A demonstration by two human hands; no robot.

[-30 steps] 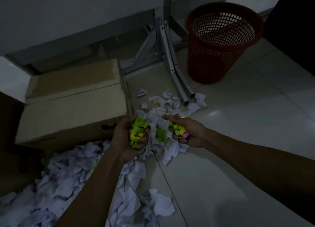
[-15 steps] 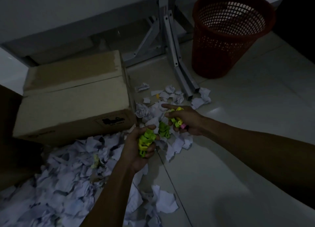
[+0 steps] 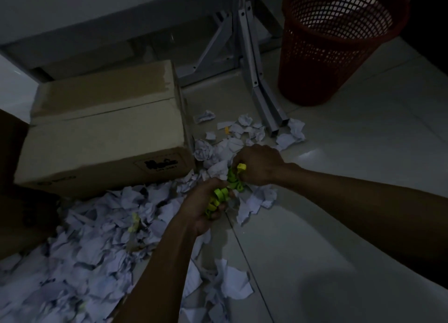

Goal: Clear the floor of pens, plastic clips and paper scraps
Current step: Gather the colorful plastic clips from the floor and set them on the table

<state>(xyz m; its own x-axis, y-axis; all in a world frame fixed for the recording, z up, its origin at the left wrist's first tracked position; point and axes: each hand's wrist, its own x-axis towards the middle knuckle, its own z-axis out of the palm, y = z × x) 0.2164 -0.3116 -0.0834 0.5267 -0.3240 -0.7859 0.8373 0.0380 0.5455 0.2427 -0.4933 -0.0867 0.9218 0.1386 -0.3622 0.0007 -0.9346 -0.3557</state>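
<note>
My left hand (image 3: 202,205) grips a bunch of green and yellow plastic clips (image 3: 217,199) low over the tiled floor. My right hand (image 3: 258,164) is just beyond it, fingers curled down onto more green and yellow clips (image 3: 236,178) among the paper. The two hands almost touch. Crumpled white paper scraps (image 3: 97,240) cover the floor at the lower left and spread past the hands toward the back (image 3: 244,128). A small yellow clip (image 3: 227,129) lies loose among the far scraps, and another yellowish piece (image 3: 134,222) sits in the left heap. No pens show.
A closed cardboard box (image 3: 104,133) lies on the floor at the left, touching the paper heap. A red mesh wastebasket (image 3: 337,41) stands at the back right. Grey metal table legs (image 3: 254,70) reach the floor between box and basket. Bare tiles (image 3: 351,177) lie to the right.
The right hand turned palm-down and dropped onto the clips on the floor. The left hand moved toward it with its bunch, so the hands now nearly meet.
</note>
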